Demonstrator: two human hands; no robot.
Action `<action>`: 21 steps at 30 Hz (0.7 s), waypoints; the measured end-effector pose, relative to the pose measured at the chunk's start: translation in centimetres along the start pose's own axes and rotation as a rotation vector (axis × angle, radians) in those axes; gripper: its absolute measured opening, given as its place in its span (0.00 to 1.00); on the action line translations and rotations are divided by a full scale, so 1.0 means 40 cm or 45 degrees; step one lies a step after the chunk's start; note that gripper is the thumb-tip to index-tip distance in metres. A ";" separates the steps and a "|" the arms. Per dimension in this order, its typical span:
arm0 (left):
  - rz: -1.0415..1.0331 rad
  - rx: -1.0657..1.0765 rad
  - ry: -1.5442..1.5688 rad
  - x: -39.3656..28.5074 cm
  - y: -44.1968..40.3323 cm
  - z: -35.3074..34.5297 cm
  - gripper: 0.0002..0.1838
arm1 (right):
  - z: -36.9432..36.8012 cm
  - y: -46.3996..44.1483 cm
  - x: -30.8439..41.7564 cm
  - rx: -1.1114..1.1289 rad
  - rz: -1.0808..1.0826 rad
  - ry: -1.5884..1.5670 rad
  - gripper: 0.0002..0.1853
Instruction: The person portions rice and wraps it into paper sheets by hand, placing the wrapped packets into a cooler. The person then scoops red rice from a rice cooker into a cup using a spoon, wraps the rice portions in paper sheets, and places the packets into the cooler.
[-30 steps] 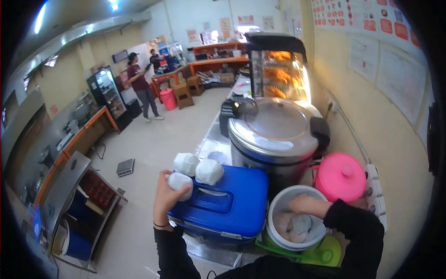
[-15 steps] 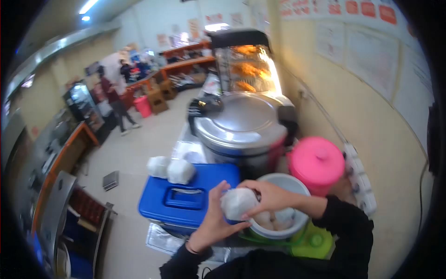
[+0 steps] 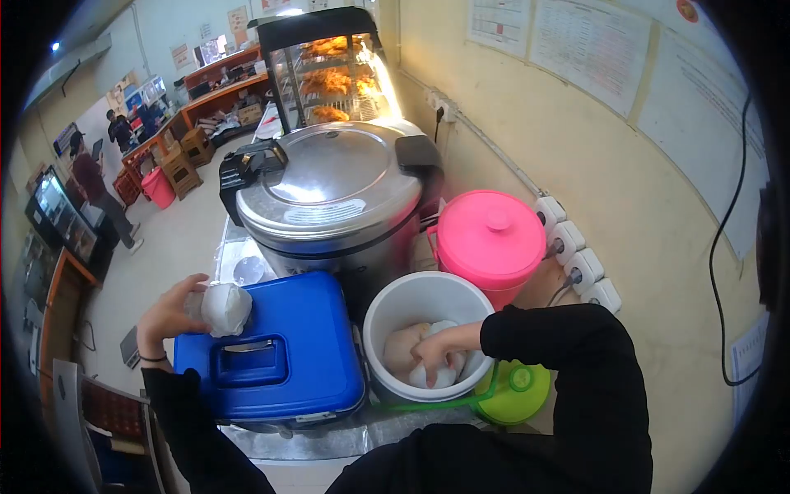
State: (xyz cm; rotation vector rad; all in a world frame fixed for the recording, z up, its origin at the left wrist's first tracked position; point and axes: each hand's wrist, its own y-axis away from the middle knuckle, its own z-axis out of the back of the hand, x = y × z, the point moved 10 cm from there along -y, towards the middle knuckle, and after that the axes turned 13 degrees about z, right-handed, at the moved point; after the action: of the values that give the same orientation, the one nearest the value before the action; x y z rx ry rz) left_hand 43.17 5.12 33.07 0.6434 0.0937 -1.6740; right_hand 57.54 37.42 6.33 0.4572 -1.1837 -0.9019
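White wrapped bundle (image 3: 228,309), grasped by left hand (image 3: 171,309) near blue lid's (image 3: 317,325) edge, may roll off if nudged; right hand (image 3: 443,350) inside bucket (image 3: 428,295), grip unclear.

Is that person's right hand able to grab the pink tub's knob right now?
Probably yes, once the right hand comes out of the white bucket: the pink tub stands close behind the bucket, and nothing seems to cover its knob.
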 end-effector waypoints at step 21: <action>-0.479 -0.501 0.013 -0.301 0.123 -0.068 0.39 | 0.369 0.327 0.496 -0.876 0.937 -0.403 0.45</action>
State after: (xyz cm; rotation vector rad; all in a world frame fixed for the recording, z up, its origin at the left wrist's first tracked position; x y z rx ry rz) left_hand 49.53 15.79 37.73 0.3472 0.5667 -1.9392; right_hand 50.50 31.28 32.72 -0.6670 -1.1112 -0.6738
